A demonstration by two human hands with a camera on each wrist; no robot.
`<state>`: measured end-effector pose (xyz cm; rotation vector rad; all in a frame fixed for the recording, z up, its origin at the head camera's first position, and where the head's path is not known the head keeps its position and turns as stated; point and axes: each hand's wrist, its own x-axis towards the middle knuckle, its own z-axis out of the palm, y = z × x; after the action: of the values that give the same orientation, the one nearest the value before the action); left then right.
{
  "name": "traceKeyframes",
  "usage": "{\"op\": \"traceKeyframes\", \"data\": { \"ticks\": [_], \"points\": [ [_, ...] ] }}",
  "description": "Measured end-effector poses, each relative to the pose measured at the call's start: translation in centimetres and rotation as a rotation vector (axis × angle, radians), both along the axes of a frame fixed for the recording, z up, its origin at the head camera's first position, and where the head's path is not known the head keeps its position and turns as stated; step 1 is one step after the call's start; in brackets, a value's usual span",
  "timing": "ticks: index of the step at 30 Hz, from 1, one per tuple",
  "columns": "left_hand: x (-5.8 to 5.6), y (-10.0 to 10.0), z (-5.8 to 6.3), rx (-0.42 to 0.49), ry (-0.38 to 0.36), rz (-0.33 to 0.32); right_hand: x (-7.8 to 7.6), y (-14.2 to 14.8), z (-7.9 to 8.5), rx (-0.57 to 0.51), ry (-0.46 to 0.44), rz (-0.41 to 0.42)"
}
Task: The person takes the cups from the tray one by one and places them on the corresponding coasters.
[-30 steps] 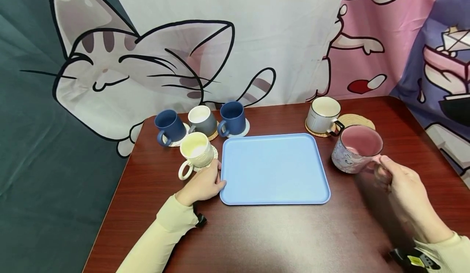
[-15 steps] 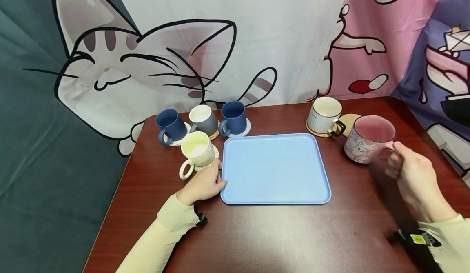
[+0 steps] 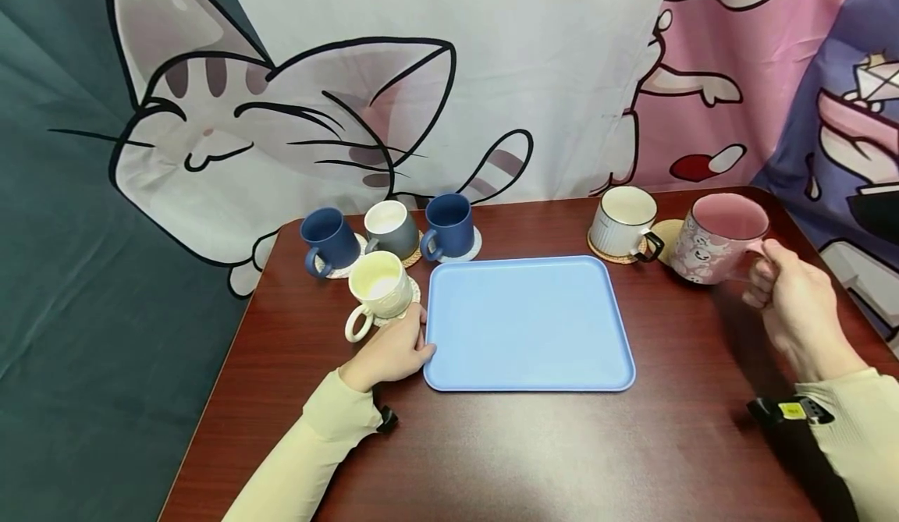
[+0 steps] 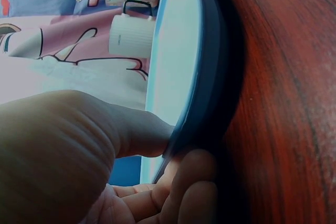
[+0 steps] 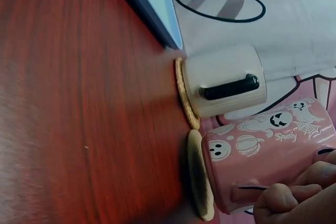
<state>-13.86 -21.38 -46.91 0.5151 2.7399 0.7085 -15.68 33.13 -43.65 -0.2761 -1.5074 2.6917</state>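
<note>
My right hand (image 3: 801, 300) grips the handle of a pink mug (image 3: 709, 253) printed with white ghosts and pumpkins. In the right wrist view the mug's base is just over a round woven coaster (image 5: 199, 174); whether they touch I cannot tell. To its left, a white mug (image 3: 621, 221) with a black handle stands on another woven coaster (image 5: 185, 95). My left hand (image 3: 389, 350) pinches the left rim of a light blue tray (image 3: 527, 323), thumb on top and fingers beneath. Close by that hand, a cream mug (image 3: 379, 284) sits on a coaster.
At the back left, a blue mug (image 3: 330, 241), a grey-and-white mug (image 3: 391, 233) and another blue mug (image 3: 449, 225) stand on coasters. Behind the brown table (image 3: 520, 459) hangs a printed cloth (image 3: 562, 77).
My right hand has carried the pink mug away from me and to the right, up to the coaster beside the white mug. The left hand keeps its hold on the tray.
</note>
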Motion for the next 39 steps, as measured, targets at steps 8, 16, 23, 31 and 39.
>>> {"op": "traceKeyframes", "data": {
  "ticks": [8,16,23,31,39],
  "points": [
    [0.0,0.0,-0.1,-0.006,0.013,-0.005,-2.0,0.0,-0.2,0.024,-0.022,-0.009],
    [0.0,0.1,-0.1,-0.009,0.003,0.001,-3.4,0.0,-0.5,-0.025,-0.033,-0.017],
    [-0.1,0.1,-0.1,-0.006,0.004,0.007,-4.2,0.1,-0.8,-0.051,-0.046,0.002],
    [-0.1,0.0,0.2,0.002,-0.001,0.01,-4.2,0.2,-1.2,-0.071,-0.029,0.021],
    [-0.1,0.0,0.0,0.008,-0.005,0.014,-3.7,0.4,-1.9,0.041,0.016,-0.013]
  ]
}}
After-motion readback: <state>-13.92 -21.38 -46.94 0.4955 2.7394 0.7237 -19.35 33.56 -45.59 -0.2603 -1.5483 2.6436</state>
